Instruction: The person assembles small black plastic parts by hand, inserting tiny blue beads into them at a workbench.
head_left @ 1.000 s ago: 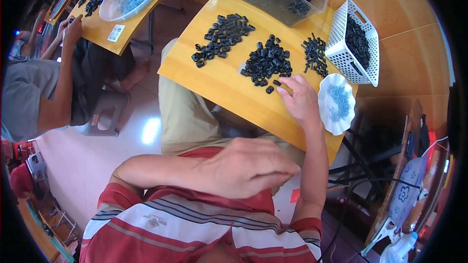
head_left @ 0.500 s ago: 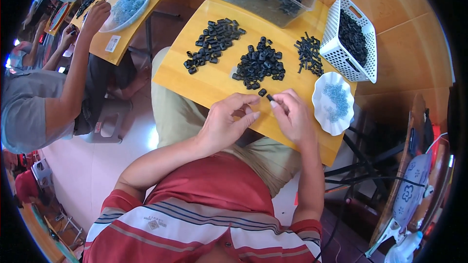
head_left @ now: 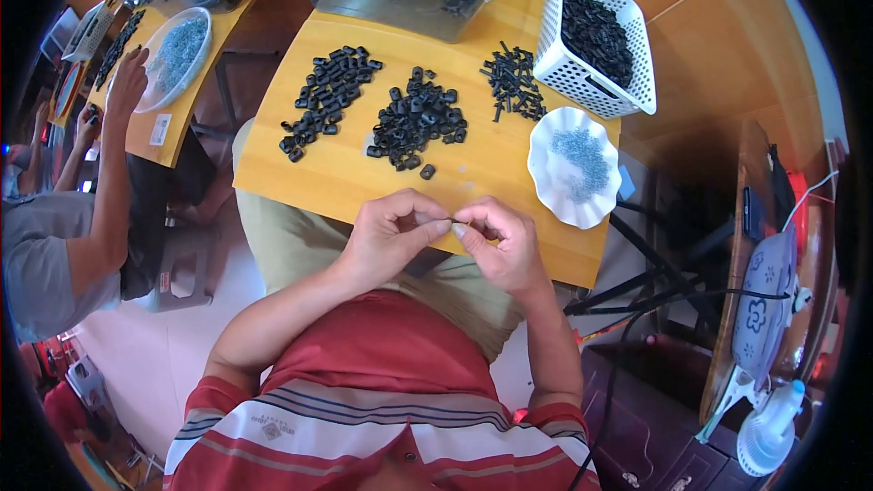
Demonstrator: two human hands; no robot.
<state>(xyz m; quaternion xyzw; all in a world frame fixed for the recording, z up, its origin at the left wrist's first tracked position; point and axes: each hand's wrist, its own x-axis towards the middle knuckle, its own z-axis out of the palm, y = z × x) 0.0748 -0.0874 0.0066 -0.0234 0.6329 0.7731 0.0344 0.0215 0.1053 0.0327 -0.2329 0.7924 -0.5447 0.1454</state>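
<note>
Left hand (head_left: pixel 386 238) and right hand (head_left: pixel 505 247) meet at the worktop (head_left: pixel 491 156)'s near edge, thumbs and forefingers pinched together on a tiny dark piece (head_left: pixel 453 220), mostly covered, so can't tell its pointing direction or long axis. Beyond, on smooth yellow wood-look surface: stubby rounded black parts (head_left: pixel 420 120) heaped, thin black rods (head_left: pixel 514 82) lying every which way, scalloped white dish (head_left: pixel 544 173) holding translucent bluish bits (head_left: pixel 579 159).
</note>
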